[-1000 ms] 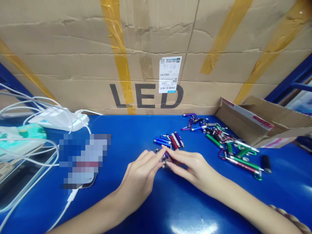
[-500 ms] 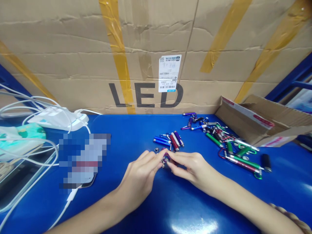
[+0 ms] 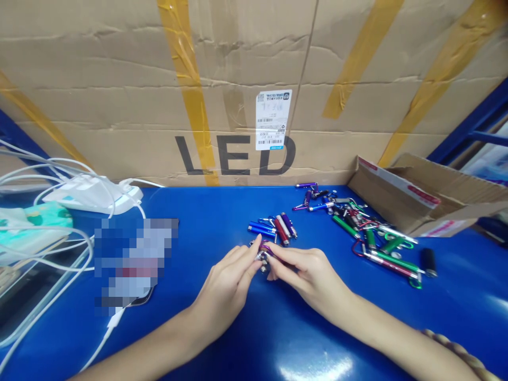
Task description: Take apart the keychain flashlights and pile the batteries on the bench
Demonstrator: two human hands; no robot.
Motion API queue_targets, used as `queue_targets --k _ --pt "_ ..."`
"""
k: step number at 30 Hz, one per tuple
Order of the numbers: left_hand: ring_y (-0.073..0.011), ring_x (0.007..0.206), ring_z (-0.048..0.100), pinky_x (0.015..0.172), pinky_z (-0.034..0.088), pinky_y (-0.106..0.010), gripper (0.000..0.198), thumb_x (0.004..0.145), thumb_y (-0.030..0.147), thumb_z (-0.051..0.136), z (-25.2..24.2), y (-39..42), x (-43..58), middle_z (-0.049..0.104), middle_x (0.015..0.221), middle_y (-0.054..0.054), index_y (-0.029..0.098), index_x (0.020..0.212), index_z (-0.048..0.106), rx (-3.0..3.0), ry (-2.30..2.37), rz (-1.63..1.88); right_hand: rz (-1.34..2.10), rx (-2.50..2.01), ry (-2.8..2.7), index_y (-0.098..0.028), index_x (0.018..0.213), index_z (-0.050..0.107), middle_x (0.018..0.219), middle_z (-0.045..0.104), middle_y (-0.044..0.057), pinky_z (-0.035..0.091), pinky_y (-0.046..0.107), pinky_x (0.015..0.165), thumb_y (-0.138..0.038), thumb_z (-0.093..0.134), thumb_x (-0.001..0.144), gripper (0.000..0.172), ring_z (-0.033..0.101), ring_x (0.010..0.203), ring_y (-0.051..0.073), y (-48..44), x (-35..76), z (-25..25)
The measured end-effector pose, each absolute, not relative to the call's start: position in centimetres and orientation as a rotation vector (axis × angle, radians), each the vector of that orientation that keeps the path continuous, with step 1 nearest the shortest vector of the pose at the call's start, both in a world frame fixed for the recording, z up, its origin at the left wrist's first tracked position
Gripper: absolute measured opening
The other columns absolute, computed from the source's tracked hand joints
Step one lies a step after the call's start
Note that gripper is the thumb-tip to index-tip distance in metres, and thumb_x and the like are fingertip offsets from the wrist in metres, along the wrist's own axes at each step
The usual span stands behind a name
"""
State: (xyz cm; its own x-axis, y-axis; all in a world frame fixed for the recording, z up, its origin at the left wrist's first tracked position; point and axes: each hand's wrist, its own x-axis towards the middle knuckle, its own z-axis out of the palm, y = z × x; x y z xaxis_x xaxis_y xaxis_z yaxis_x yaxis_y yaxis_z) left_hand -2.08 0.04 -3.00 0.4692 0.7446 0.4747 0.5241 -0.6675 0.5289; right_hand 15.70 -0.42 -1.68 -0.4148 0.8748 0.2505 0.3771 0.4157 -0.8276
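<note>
In the middle of the table my two hands meet fingertip to fingertip. My right hand [image 3: 313,270] is closed, pinching a small magenta carabiner clip [image 3: 265,245]. Thumb and fingers of my left hand [image 3: 227,286] press on a small silver metal piece [image 3: 261,256] that touches the clip; the fingers hide much of both. Just beyond them lie several small flashlights: a blue one [image 3: 261,229], a red-and-silver one [image 3: 283,230] and a purple one [image 3: 291,224].
On the right is a loose pile of flashlights and clips, among them a green flashlight [image 3: 346,226] and a black cylinder [image 3: 428,262]. An open cardboard box [image 3: 397,188] stands behind it. Left are a phone [image 3: 138,264], white cables and a power strip [image 3: 95,193]. A large carton [image 3: 138,106] walls the back.
My fingers have shifted slightly left; the magenta clip shows more clearly, and my left index finger now points further up. The whole view has moved a little.
</note>
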Motion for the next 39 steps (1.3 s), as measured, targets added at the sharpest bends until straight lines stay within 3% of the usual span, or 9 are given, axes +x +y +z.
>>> queue_targets --k 7,11,14,19,23,31,34,38,39 --pt "-0.0126 0.061 0.054 0.06 0.051 -0.024 0.036 0.091 0.016 0.039 -2.8 -0.1 -2.0 0.06 0.071 -0.004 0.011 0.125 0.052 2.313 1.099 1.043 0.987 -1.081 -1.919 -0.017 0.111 0.062 0.073 0.067 0.001 0.051 0.024 0.064 -0.028 0.044 0.091 0.029 0.062 0.063 0.014 -0.4 15.5 -1.6" --pt "-0.0123 0.06 0.053 0.061 0.05 -0.024 0.035 0.091 0.014 0.04 -2.7 -0.1 -2.0 0.058 0.067 -0.003 0.009 0.123 0.053 2.36 1.088 1.076 0.99 -1.118 -1.964 -0.016 0.089 0.065 0.071 0.065 0.001 0.048 0.024 0.066 -0.028 0.043 0.092 0.025 0.061 0.064 0.014 -0.2 15.6 -1.4" --pt "-0.013 0.064 0.054 0.064 0.05 -0.025 0.035 0.091 0.013 0.039 -2.7 -0.1 -2.0 0.058 0.071 -0.004 0.009 0.123 0.052 2.401 1.057 1.1 1.201 -1.144 -1.869 -0.015 0.066 0.059 0.066 0.063 0.002 0.048 0.024 0.068 -0.032 0.041 0.092 0.036 0.062 0.065 0.013 -0.1 15.4 -1.3" --pt "-0.0146 0.067 0.054 0.066 0.05 -0.027 0.035 0.091 0.01 0.038 -2.9 -0.2 -2.0 0.058 0.072 -0.006 0.003 0.122 0.051 2.458 1.033 1.079 1.762 -1.107 -1.414 -0.013 0.073 0.055 0.055 0.057 -0.002 0.051 0.023 0.059 -0.05 0.053 0.081 0.039 0.063 0.055 0.012 0.0 15.1 -1.5" --pt "-0.0148 0.068 0.054 0.067 0.05 -0.028 0.036 0.091 0.01 0.037 -3.0 -0.3 -2.1 0.058 0.074 -0.005 0.005 0.125 0.048 2.47 1.047 1.055 1.897 -1.084 -1.258 -0.012 0.071 0.053 0.05 0.052 -0.006 0.051 0.02 0.053 -0.052 0.06 0.074 0.041 0.062 0.047 0.009 0.0 15.1 -1.6" --pt "-0.0147 0.075 0.056 0.069 0.05 -0.025 0.041 0.091 0.012 0.037 -3.3 -0.4 -2.3 0.059 0.08 -0.005 0.013 0.132 0.042 2.4 1.019 1.063 1.881 -1.032 -1.247 -0.013 0.07 0.052 0.05 0.051 -0.006 0.052 0.022 0.055 -0.05 0.057 0.077 0.038 0.062 0.046 0.009 -0.1 14.8 -1.7" --pt "-0.0133 0.074 0.056 0.07 0.049 -0.022 0.04 0.091 0.013 0.039 -2.9 -0.3 -2.1 0.059 0.082 -0.005 0.012 0.131 0.043 2.286 0.971 1.073 1.711 -1.061 -1.395 -0.014 0.062 0.05 0.051 0.051 -0.005 0.05 0.021 0.054 -0.046 0.053 0.083 0.039 0.061 0.047 0.009 -0.2 14.9 -1.7" --pt "-0.0113 0.062 0.054 0.062 0.046 -0.02 0.039 0.092 0.015 0.035 -2.6 -1.0 -1.8 0.06 0.075 -0.003 0.012 0.131 0.043 2.112 0.885 0.904 1.451 -1.138 -1.564 -0.014 0.06 0.052 0.053 0.056 -0.001 0.047 0.02 0.056 -0.04 0.046 0.088 0.039 0.06 0.051 0.01 -0.1 15.1 -1.3" --pt "-0.011 0.057 0.053 0.058 0.045 -0.02 0.044 0.092 0.016 0.035 -2.6 -1.5 -1.7 0.06 0.071 -0.001 0.012 0.135 0.035 2.086 0.839 0.777 1.417 -1.144 -1.554 -0.014 0.063 0.054 0.052 0.056 -0.002 0.047 0.021 0.056 -0.04 0.045 0.089 0.037 0.059 0.05 0.01 0.1 15.3 -1.1"
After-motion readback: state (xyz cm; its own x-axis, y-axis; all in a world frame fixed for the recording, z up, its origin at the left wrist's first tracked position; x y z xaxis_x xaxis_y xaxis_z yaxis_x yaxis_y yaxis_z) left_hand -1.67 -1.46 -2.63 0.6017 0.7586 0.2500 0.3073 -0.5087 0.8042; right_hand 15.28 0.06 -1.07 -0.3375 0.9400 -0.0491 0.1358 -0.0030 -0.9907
